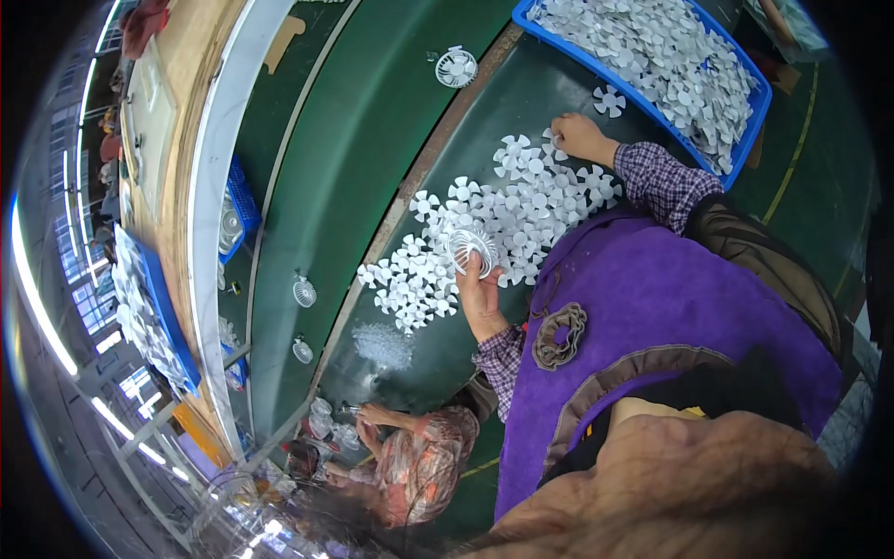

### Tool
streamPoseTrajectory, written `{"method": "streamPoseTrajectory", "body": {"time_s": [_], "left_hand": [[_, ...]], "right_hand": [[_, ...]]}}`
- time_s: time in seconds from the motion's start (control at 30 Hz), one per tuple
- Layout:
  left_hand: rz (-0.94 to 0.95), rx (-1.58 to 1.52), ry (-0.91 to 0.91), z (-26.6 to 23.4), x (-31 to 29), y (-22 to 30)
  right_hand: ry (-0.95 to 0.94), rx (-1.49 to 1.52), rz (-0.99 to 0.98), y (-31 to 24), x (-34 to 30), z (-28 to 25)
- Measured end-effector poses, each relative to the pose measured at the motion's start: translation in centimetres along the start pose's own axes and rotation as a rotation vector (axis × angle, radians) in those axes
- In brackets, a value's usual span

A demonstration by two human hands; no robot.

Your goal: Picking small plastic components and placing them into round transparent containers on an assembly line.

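Note:
My left hand (480, 300) grips a round white fan grille (471, 250) above a heap of white fan blades (545, 200), with the thumb laid over its ribs. Farther right, my right hand (584, 138) has its fingers closed on a white fan blade at the heap's far edge, partly hidden by the fingertips. One loose fan blade (609, 101) lies between that hand and a blue crate. The heap spreads over a dark green worktop (424, 349).
The blue crate (759, 116) at upper right is full of fan blades. Beside the worktop runs a green conveyor belt (358, 177) carrying a small fan (456, 67) and other fan parts (304, 291). Small clear pieces (382, 345) lie left of the heap. A co-worker (419, 466) works at lower left.

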State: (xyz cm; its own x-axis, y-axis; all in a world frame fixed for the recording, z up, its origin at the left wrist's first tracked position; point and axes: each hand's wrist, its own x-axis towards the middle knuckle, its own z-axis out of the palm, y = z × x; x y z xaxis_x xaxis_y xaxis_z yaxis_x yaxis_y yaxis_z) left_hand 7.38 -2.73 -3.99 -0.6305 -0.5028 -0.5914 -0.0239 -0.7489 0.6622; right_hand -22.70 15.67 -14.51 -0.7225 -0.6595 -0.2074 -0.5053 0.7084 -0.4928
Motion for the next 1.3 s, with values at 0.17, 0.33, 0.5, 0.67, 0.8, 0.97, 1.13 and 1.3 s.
{"method": "streamPoseTrajectory", "body": {"time_s": [0.17, 0.33, 0.5, 0.67, 0.8, 0.97, 1.13, 1.3], "left_hand": [[0.037, 0.059, -0.100, 1.5, 0.8, 2.0], [0.082, 0.072, -0.068, 2.7, 0.0, 2.7], [0.064, -0.007, 0.011, 0.7, 1.2, 1.1], [0.031, 0.069, 0.003, 1.9, 0.6, 1.0], [0.040, 0.053, -0.003, 2.1, 0.4, 0.9], [0.005, 0.001, 0.028, 1.9, 0.2, 0.5], [-0.014, -0.020, -0.008, 1.9, -0.1, 0.3], [-0.009, -0.051, 0.031, 2.1, -0.2, 0.2]], "right_hand": [[-0.033, 0.438, -0.078, 1.7, -0.4, -1.2], [-0.127, 1.017, 0.183, 3.7, -0.5, -1.3], [0.074, 0.507, -0.012, 5.4, -1.5, -1.6], [0.023, 0.332, -0.074, 1.8, -3.6, -3.7], [-0.098, 0.024, -0.215, 2.3, -6.3, -2.9], [-0.119, -0.106, -0.328, 2.0, -8.3, -2.0], [-0.087, -0.046, -0.307, 2.7, -6.4, -1.2], [-0.202, 0.468, -0.104, 4.9, -2.8, -1.9]]}}
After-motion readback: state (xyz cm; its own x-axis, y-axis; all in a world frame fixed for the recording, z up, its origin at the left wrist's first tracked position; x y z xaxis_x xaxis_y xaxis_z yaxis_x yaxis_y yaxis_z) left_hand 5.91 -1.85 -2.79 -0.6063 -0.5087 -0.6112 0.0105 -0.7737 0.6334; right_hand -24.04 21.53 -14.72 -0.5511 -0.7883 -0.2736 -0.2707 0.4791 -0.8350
